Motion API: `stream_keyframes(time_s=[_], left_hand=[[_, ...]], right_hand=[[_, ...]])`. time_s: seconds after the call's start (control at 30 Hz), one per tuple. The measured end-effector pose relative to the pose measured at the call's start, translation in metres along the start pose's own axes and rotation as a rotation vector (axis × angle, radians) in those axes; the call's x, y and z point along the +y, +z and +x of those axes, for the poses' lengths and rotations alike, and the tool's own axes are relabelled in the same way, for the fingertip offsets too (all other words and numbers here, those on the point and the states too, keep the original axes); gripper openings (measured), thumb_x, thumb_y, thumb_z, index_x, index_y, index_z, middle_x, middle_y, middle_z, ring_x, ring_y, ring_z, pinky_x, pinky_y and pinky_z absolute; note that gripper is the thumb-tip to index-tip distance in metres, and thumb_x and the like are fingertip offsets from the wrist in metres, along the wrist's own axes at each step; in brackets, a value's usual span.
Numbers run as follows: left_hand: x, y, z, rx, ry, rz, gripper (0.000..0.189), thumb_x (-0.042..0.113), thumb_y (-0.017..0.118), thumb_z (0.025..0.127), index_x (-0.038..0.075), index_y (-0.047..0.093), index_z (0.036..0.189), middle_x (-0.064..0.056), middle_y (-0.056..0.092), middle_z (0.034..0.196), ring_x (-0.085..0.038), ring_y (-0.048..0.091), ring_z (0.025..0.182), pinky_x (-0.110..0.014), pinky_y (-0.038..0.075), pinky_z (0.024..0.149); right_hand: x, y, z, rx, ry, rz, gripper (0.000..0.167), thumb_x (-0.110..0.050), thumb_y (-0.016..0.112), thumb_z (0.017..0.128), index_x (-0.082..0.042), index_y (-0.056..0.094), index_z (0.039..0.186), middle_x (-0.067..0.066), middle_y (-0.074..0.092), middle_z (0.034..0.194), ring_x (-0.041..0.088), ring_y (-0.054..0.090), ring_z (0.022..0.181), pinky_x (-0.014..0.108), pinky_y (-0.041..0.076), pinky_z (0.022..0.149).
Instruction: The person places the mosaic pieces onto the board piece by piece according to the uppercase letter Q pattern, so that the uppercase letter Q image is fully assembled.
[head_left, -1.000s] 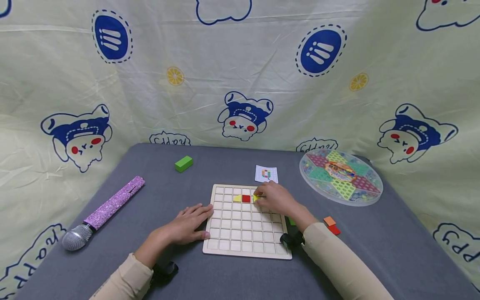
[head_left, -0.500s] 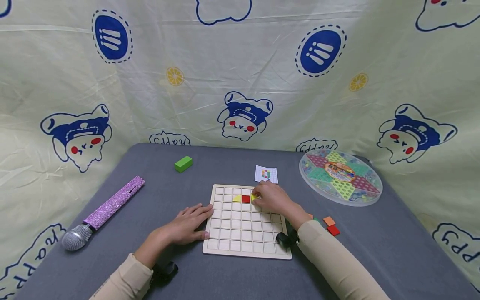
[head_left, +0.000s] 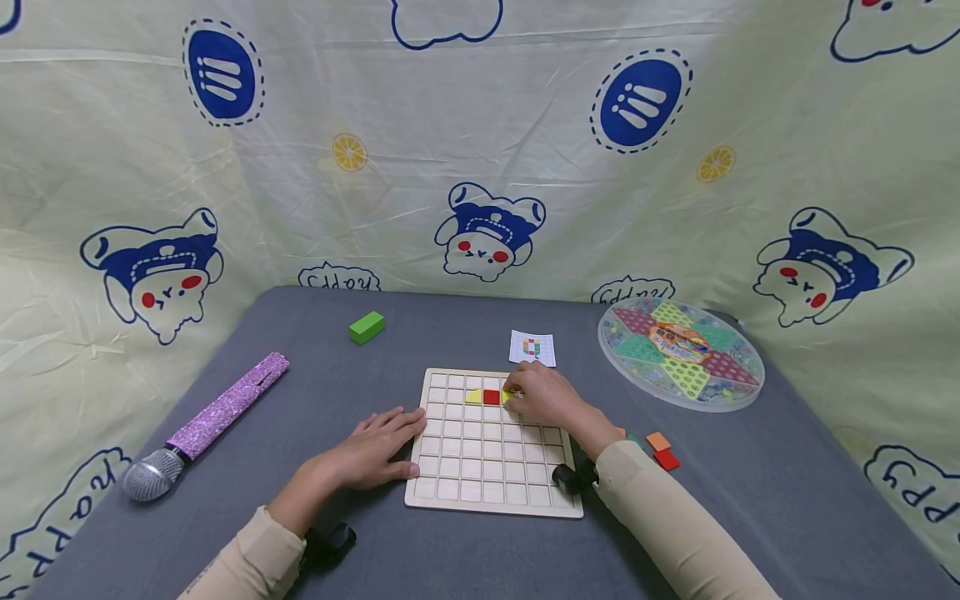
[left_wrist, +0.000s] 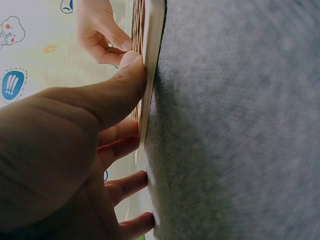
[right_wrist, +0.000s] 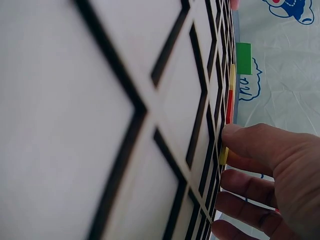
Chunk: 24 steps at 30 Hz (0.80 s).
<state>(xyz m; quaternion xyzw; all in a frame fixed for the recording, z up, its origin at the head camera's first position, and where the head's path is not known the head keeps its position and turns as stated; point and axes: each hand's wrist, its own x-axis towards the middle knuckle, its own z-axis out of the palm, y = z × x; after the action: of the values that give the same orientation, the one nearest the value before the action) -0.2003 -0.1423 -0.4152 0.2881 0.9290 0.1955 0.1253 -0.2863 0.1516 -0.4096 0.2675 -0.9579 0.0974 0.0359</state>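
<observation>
A pale square grid board (head_left: 471,468) lies on the table before me. Near its far edge a yellow piece with a slanted side (head_left: 474,397) and a red square tile (head_left: 491,397) sit in a row. My right hand (head_left: 547,398) pinches a second yellow piece (head_left: 507,397) at the red tile's right side; fingers cover much of it. The right wrist view shows the thumb and this yellow piece (right_wrist: 223,156) low on the board. My left hand (head_left: 381,450) rests at the board's left edge, thumb and fingers extended and touching the rim.
Orange (head_left: 657,442) and red (head_left: 667,460) tiles lie right of the board, others partly behind my right wrist. A patterned card (head_left: 532,347) lies beyond the board. Around stand a green block (head_left: 367,328), a glittery microphone (head_left: 217,417) and a round game box (head_left: 682,354).
My right hand has shifted slightly left, bringing the yellow piece up beside the red tile; over the last half second it stays there. The left hand has not moved.
</observation>
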Motion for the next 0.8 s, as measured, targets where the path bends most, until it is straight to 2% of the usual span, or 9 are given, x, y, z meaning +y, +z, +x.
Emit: stream_keyframes(time_s=[0.13, 0.37, 0.63, 0.8], left_hand=[[0.0, 0.0, 0.0, -0.003, -0.001, -0.003, 0.068, 0.038, 0.057, 0.093, 0.01, 0.031, 0.148, -0.009, 0.027, 0.156, -0.036, 0.019, 0.145, -0.063, 0.016, 0.111], [0.0, 0.001, 0.0, -0.006, 0.002, -0.007, 0.069, 0.039, 0.057, 0.093, 0.01, 0.03, 0.149, -0.009, 0.027, 0.156, -0.036, 0.018, 0.145, -0.063, 0.016, 0.111], [0.0, 0.0, 0.0, -0.003, -0.005, -0.006, 0.069, 0.039, 0.057, 0.093, 0.01, 0.029, 0.149, -0.009, 0.027, 0.156, -0.036, 0.018, 0.145, -0.063, 0.015, 0.111], [0.002, -0.001, -0.001, -0.005, -0.01, -0.003, 0.069, 0.038, 0.057, 0.093, 0.009, 0.029, 0.149, -0.009, 0.027, 0.156, -0.036, 0.018, 0.145, -0.063, 0.015, 0.111]], right_hand=[[0.0, 0.0, -0.001, -0.004, 0.004, 0.002, 0.018, -0.022, 0.073, 0.082, -0.014, 0.073, 0.097, 0.001, 0.065, 0.093, 0.017, 0.057, 0.085, 0.032, 0.047, 0.069], [0.001, -0.005, -0.008, -0.009, 0.037, 0.014, 0.024, -0.024, 0.071, 0.082, -0.01, 0.072, 0.102, 0.003, 0.068, 0.099, 0.02, 0.06, 0.093, 0.038, 0.05, 0.08], [0.017, -0.021, -0.034, 0.007, 0.117, 0.035, 0.029, -0.028, 0.069, 0.085, -0.011, 0.07, 0.109, 0.006, 0.065, 0.109, 0.026, 0.055, 0.104, 0.046, 0.047, 0.085], [0.034, -0.027, -0.055, 0.03, 0.122, 0.016, 0.03, -0.03, 0.069, 0.086, -0.01, 0.069, 0.108, 0.007, 0.063, 0.108, 0.026, 0.053, 0.101, 0.047, 0.047, 0.083]])
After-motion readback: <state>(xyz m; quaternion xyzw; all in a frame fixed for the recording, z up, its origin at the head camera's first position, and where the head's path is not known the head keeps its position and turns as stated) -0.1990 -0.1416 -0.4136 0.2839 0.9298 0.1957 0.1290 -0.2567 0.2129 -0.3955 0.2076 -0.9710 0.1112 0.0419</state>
